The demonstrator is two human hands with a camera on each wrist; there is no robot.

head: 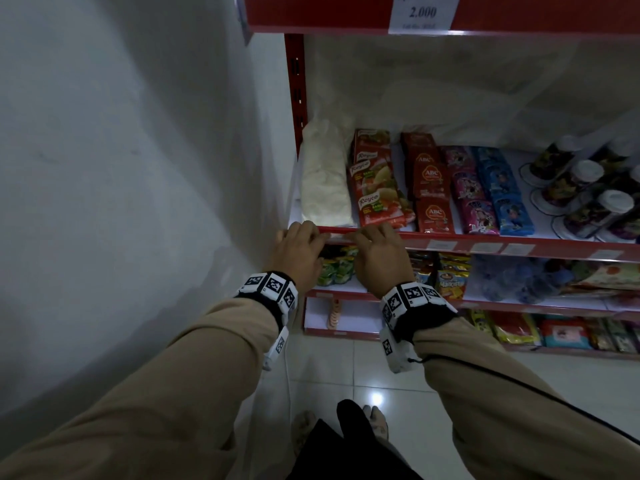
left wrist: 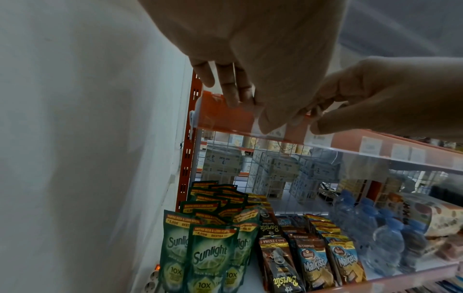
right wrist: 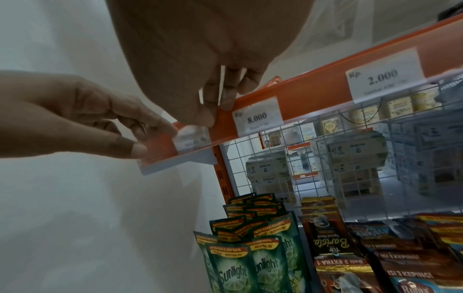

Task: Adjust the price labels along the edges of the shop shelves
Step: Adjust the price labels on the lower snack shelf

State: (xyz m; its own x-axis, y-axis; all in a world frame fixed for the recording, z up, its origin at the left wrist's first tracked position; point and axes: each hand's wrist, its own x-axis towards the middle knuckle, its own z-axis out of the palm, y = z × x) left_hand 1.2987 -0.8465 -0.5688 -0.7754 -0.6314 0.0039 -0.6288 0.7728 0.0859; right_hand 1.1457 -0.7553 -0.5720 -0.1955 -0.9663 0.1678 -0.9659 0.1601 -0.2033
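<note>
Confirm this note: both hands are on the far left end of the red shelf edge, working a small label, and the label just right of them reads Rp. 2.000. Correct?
Not quite. The label just right of the right hand reads Rp. 8.000; the Rp. 2.000 label sits further right, as the right wrist view shows. The rest holds: both hands, with the left hand, are at the left end of the shelf edge on a small label.

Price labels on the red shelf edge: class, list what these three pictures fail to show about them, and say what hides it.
- The leftmost label, right wrist view: its print is blurred and the right hand covers its top.
- Head view: both hands cover that label; the labels further right are too small to read.
- The 2.000 label: cut by the top edge.
- Left wrist view: the left hand hides the grip.
</note>
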